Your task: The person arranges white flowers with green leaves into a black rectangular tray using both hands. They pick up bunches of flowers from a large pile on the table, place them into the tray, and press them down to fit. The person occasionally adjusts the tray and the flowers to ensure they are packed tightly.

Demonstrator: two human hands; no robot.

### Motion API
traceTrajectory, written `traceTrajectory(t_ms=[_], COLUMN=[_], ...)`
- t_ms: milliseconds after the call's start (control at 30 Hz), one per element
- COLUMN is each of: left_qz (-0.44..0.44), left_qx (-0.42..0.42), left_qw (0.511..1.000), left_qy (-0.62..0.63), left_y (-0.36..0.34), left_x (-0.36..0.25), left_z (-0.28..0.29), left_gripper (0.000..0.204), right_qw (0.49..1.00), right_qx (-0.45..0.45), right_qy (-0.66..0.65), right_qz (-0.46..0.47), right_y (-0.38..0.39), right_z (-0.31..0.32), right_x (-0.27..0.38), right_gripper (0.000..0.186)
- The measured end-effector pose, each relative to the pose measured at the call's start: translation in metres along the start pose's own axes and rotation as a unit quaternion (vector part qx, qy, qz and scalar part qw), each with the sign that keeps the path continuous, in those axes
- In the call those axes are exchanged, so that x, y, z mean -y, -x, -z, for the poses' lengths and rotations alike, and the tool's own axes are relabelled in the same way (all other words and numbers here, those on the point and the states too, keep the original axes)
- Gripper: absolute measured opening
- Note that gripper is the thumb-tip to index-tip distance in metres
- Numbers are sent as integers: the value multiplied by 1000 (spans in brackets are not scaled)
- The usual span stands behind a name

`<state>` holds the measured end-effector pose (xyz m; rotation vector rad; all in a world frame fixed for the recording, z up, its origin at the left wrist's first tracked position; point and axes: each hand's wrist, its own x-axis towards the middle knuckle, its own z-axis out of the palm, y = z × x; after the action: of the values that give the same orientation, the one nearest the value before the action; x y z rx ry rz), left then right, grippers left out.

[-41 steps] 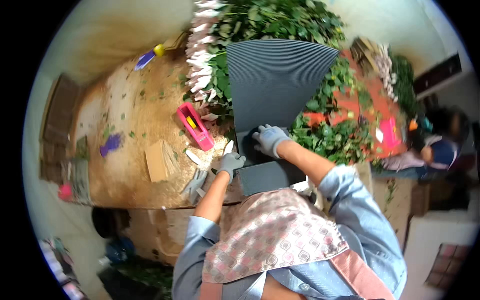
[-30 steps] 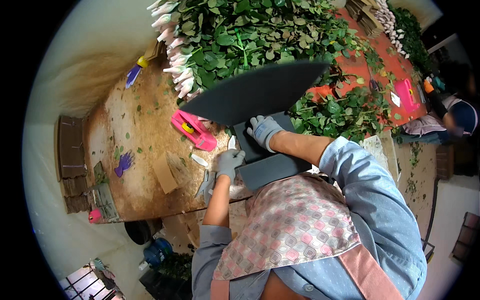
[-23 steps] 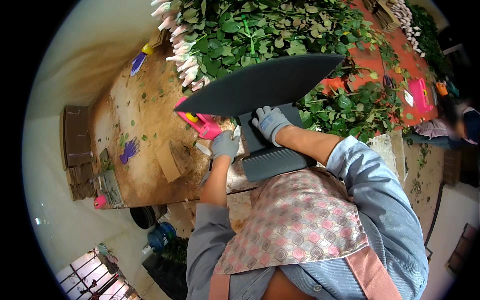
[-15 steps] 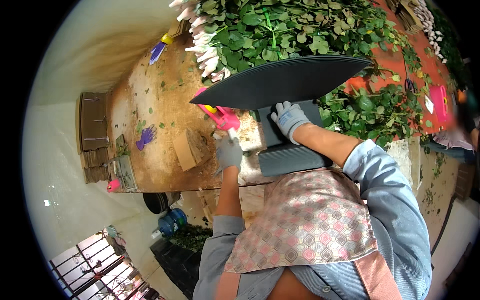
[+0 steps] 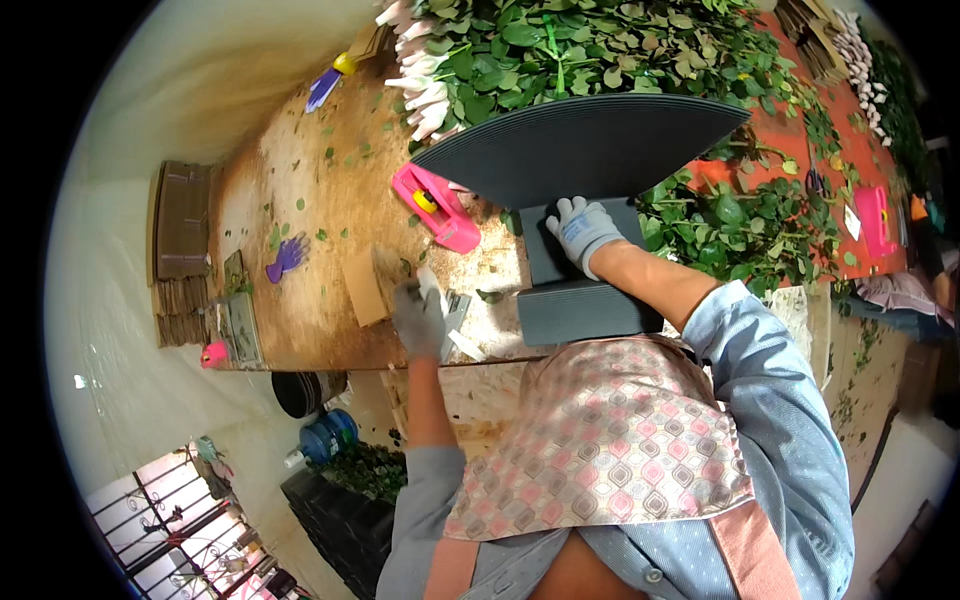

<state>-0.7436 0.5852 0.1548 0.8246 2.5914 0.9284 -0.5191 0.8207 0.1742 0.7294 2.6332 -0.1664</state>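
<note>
My left hand (image 5: 420, 318), in a grey glove, is closed around a small white piece (image 5: 431, 283) whose kind I cannot make out. It is over the table beside a folded piece of brown cardboard (image 5: 366, 287). A grey, flat-edged tool (image 5: 455, 314) and a white strip (image 5: 466, 347) lie just right of that hand. My right hand (image 5: 585, 230), gloved too, rests flat with fingers stretched on the base of a dark ribbed stand (image 5: 540, 262). The stand's curved back panel (image 5: 585, 150) rises beyond it. Left of the panel lies a pink tape dispenser (image 5: 455, 225) with a yellow core.
Leafy stems with white-wrapped heads (image 5: 425, 105) are heaped behind the panel. More green leaves (image 5: 730, 225) lie to the right, near a second pink dispenser (image 5: 875, 220). Purple gloves (image 5: 288, 258) and cardboard stacks (image 5: 183, 225) are at the left. Another person's arm (image 5: 930, 270) shows far right.
My left hand has moved left from beside the pink dispenser toward the cardboard, with the white piece now in its fingers. My right hand stays on the stand.
</note>
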Motion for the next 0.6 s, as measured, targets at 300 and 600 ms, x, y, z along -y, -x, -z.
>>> traceTrajectory(t_ms=[300, 600], left_qz=[275, 50], left_qx=[117, 153], left_qw=[917, 983], left_qy=[266, -86], left_y=[130, 156], left_x=[53, 125], left_z=[-14, 7], left_gripper=[37, 25], right_qw=[1000, 999], right_qx=[-16, -41], right_qy=[-15, 16], right_qz=[-3, 21], right_y=[-10, -11], right_z=[-8, -12], right_x=[6, 8], right_gripper=[38, 51])
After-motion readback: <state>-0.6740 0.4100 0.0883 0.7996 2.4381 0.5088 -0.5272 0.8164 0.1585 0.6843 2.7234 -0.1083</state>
